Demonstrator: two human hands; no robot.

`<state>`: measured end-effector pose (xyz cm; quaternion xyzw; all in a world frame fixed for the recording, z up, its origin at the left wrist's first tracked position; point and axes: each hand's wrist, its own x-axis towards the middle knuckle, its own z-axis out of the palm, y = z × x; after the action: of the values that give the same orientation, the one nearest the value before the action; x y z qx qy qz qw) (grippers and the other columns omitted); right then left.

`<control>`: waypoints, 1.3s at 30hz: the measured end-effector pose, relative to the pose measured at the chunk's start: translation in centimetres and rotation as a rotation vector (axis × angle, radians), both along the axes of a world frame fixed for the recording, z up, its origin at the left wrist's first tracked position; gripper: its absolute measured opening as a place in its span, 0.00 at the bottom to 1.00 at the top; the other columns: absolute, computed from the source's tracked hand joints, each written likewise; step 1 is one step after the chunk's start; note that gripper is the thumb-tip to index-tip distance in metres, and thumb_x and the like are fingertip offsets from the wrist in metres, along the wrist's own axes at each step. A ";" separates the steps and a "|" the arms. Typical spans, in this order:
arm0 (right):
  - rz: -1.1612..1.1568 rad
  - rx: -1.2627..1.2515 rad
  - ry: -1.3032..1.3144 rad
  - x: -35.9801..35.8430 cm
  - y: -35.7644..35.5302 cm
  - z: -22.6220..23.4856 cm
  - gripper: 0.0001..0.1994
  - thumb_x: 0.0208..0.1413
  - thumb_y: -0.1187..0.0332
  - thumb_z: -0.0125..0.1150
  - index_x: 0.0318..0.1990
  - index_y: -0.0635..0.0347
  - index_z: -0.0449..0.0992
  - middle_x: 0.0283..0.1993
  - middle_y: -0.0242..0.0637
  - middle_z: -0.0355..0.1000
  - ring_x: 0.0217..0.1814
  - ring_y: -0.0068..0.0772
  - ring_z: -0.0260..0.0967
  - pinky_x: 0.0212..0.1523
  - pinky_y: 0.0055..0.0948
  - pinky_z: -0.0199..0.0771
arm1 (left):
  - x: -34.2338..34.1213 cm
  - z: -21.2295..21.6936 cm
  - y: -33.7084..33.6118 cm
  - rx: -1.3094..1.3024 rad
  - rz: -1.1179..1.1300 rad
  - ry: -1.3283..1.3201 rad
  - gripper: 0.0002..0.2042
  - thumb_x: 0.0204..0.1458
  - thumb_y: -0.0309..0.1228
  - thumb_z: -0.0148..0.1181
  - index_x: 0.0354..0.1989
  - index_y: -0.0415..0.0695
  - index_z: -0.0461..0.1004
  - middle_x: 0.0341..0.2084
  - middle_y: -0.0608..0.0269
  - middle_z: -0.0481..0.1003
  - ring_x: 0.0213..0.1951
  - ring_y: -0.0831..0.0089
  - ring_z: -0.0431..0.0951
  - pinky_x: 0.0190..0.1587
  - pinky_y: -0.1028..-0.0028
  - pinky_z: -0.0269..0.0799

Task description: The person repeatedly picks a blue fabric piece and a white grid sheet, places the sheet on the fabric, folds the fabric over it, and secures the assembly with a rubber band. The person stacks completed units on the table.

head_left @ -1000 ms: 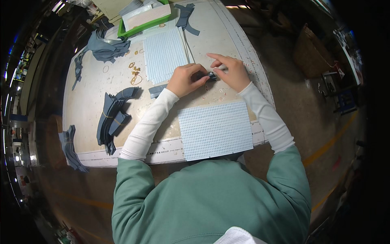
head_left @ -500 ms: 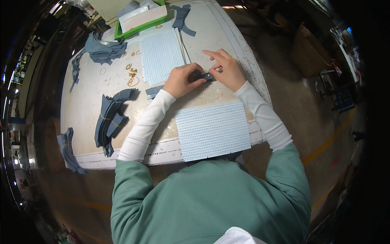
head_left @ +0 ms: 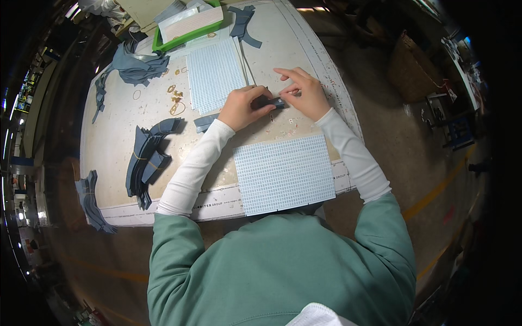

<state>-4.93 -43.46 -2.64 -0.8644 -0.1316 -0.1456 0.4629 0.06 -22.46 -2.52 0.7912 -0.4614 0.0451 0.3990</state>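
My left hand (head_left: pixel 242 110) is closed around a small stack of dark blue-grey fabric pieces (head_left: pixel 276 103) held just over the table. A tiny white label (head_left: pixel 279 100) shows at the stack's right end. There my right hand (head_left: pixel 305 96) has thumb and a finger pinched together, touching or almost touching the stack; what is in the pinch is too small to tell. Its other fingers stretch out to the left. Between my forearms, by the near table edge, lies a sheet of small printed labels (head_left: pixel 285 174).
Beyond my left hand lie more label sheets (head_left: pixel 212 73) and a green tray (head_left: pixel 187 37) with papers. Rubber bands (head_left: pixel 177 100) are scattered to the left. Tied bundles of fabric pieces (head_left: pixel 142 157) and a loose fabric heap (head_left: pixel 138 66) rest on the table's left side.
My right thumb and finger have shifted slightly at the stack's end. My left hand stays in nearly the same place, keeping hold of the fabric pieces.
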 end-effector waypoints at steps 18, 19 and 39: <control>0.074 0.004 0.054 0.2 0.6 0.9 0.40 0.45 0.89 0.54 0.68 0.45 0.61 0.65 0.38 0.56 0.58 0.38 0.70 0.46 0.24 0.82 | -0.2 0.0 0.0 0.031 0.030 0.032 0.13 0.45 0.29 0.70 0.38 0.41 0.76 0.30 0.58 0.78 0.27 0.68 0.80 0.32 0.74 0.76; 0.069 0.034 0.065 0.2 0.4 0.9 0.40 0.45 0.89 0.54 0.68 0.45 0.60 0.65 0.38 0.56 0.59 0.38 0.70 0.47 0.24 0.82 | -0.2 0.0 -0.1 0.028 0.030 0.029 0.13 0.45 0.29 0.70 0.38 0.41 0.76 0.29 0.57 0.78 0.27 0.69 0.80 0.32 0.74 0.76; 0.024 0.199 0.113 0.9 -0.5 -0.7 0.30 0.54 0.85 0.53 0.65 0.54 0.63 0.52 0.38 0.67 0.50 0.32 0.75 0.46 0.24 0.80 | 0.0 0.2 0.0 0.030 0.041 0.053 0.09 0.48 0.30 0.66 0.37 0.44 0.77 0.26 0.60 0.78 0.24 0.69 0.78 0.29 0.74 0.74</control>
<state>-4.07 -43.97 -3.35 -0.8194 -0.1006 -0.1031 0.5547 0.05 -22.43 -2.33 0.8073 -0.4348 0.0253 0.3982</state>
